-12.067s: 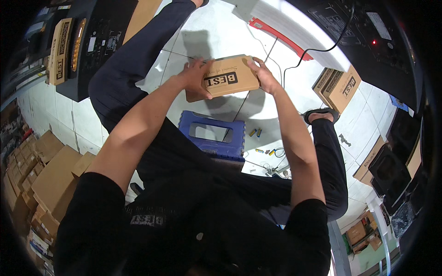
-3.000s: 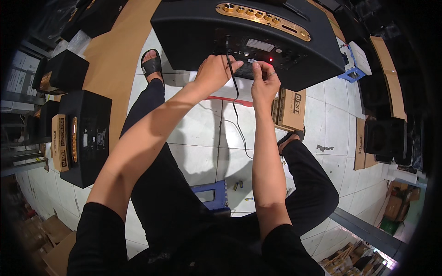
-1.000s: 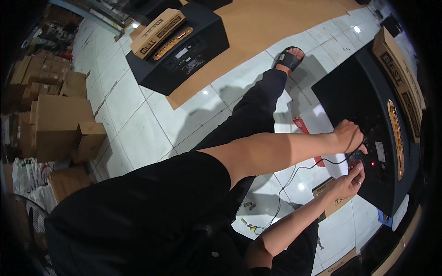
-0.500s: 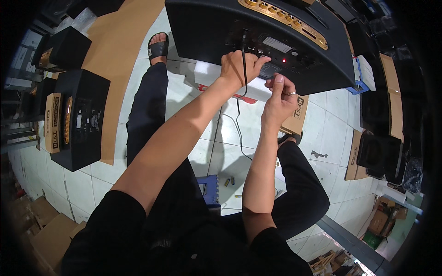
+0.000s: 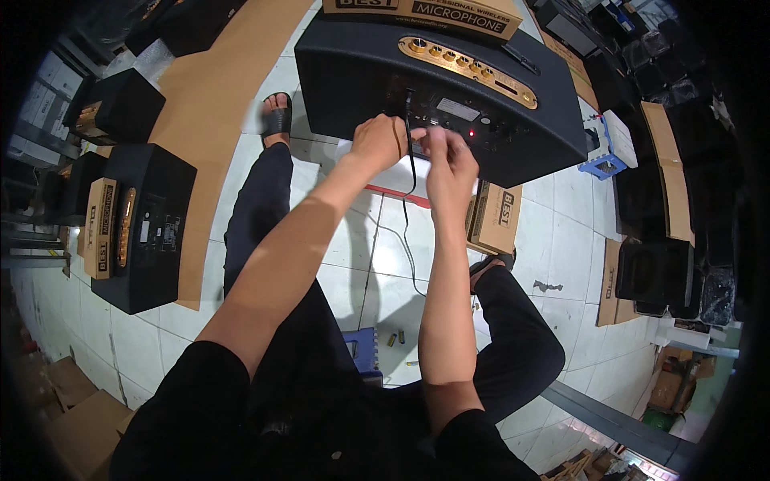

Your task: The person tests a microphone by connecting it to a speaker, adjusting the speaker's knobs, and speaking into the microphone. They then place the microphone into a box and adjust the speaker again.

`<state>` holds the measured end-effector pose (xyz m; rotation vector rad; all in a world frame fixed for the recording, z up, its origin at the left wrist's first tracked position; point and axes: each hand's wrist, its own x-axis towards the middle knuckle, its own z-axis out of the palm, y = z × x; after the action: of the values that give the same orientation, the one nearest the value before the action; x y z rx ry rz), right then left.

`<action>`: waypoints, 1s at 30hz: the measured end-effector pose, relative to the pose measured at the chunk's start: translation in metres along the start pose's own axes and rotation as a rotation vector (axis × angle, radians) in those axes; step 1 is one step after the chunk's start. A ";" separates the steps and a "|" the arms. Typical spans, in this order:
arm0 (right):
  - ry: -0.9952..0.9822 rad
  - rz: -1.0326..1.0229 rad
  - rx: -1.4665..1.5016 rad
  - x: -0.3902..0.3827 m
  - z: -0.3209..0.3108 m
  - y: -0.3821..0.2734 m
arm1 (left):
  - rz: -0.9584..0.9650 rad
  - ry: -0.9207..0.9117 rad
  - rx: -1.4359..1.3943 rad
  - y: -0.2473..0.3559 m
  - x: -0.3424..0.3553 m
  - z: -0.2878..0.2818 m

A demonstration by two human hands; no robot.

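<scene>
Speaker [image 5: 553,148]: black, standing beyond the knees, panel side toward the person; white block [image 5: 391,178] and red strip [image 5: 393,194] showing below its lower edge.
Top of speaker: printed brown carton [image 5: 481,24] along the far edge; slim dark object [image 5: 521,58] toward the right corner — kind unclear.
Near top edge: gold control strip [image 5: 467,67] with a row of knobs.
Panel [image 5: 491,132]: red light [image 5: 472,134] lit; pale label [image 5: 458,109] above it.
Cable [image 5: 407,212]: black, running from the panel's upper left, down past the left hand's fingers to the floor.
Left hand [image 5: 381,144]: before the panel's lower edge, fingers bent inward; grip cannot be told.
Right hand [image 5: 451,160]: just beside the left, fingers bent and blurred — anything held cannot be told.
Floor [image 5: 561,240]: pale tiles; batteries [image 5: 392,340] just off the right edge of a blue stool [image 5: 367,350]; brown cartons [image 5: 497,220] near the right foot.
Left side: second black speaker [image 5: 164,248] at the left edge of a brown sheet [image 5: 196,188].
</scene>
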<state>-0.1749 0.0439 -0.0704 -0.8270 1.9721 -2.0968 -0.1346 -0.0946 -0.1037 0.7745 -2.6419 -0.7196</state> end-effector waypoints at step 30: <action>-0.776 0.559 -1.178 -0.260 -0.113 0.122 | 0.079 -0.108 -0.125 -0.101 -0.134 -0.121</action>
<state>-0.0429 0.2479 -0.2602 -0.8393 2.3551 -0.1066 0.0657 -0.1377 -0.0756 0.6103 -2.6747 -0.9190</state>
